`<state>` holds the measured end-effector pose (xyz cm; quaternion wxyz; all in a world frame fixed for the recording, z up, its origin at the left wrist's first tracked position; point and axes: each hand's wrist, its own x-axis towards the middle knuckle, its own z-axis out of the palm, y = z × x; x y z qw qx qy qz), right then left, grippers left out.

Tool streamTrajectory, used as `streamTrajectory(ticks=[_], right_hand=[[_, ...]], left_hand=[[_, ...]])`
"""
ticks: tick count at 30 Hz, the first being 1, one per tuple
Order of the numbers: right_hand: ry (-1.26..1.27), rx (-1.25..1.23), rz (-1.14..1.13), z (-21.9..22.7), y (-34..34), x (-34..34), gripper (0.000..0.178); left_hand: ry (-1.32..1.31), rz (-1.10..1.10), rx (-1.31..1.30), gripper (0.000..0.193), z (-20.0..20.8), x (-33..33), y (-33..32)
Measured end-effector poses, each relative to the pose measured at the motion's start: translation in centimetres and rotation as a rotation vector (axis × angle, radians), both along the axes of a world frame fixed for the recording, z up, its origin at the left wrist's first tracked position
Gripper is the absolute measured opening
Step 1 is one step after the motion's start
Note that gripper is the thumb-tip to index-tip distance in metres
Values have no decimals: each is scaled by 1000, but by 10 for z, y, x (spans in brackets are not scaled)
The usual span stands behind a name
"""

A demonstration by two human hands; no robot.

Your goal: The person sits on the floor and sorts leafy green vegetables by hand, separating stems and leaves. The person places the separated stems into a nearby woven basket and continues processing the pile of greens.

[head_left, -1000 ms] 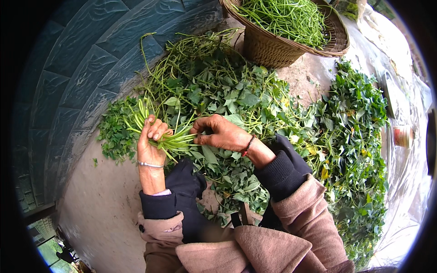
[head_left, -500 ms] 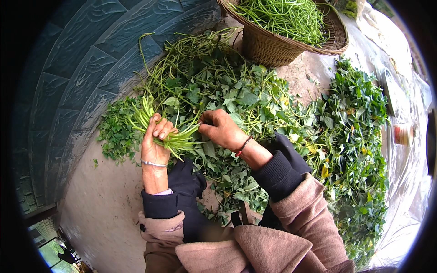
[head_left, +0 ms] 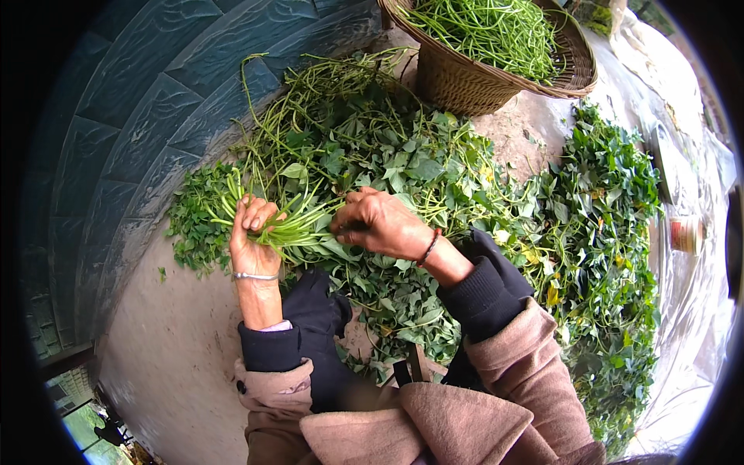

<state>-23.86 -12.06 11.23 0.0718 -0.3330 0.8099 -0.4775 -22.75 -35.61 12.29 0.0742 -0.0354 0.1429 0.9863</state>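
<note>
My left hand is closed around a bunch of light green leaf stalks, whose ends fan out on both sides of the fist. Just right of the bunch, my right hand has its fingers pinched together by the stalk ends. What sits between those fingertips is hidden or too small to name. Below both hands spreads a large heap of leafy green vines, with long bare stems at its far left part.
A wicker basket full of cut green stalks stands at the far side. More leafy vines lie to the right, beside clear plastic sheeting and a small tub. A dark tiled wall curves along the left.
My left hand with the stalks has shifted slightly left. My right hand has turned a little and stays beside the stalk ends, its wrist moving slightly right.
</note>
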Motion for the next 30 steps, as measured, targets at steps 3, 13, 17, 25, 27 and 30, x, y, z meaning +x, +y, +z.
streamTrajectory(ticks=[3, 13, 17, 25, 27, 30], right_hand=[[106, 145, -101, -2, -5, 6, 21], [206, 13, -341, 4, -12, 4, 32], [212, 130, -312, 4, -7, 3, 26], [149, 23, -179, -6, -2, 0, 14], [146, 53, -188, -4, -3, 0, 13], [56, -15, -312, -3, -6, 0, 12]], left_hand=[[7, -16, 29, 9, -8, -1, -7], [-115, 90, 91, 16, -2, -1, -1], [-128, 95, 80, 18, -1, -2, 2], [-90, 111, 73, 20, -7, -3, -3], [-90, 121, 63, 20, -8, -3, -5], [-91, 114, 47, 18, -10, -3, -3]])
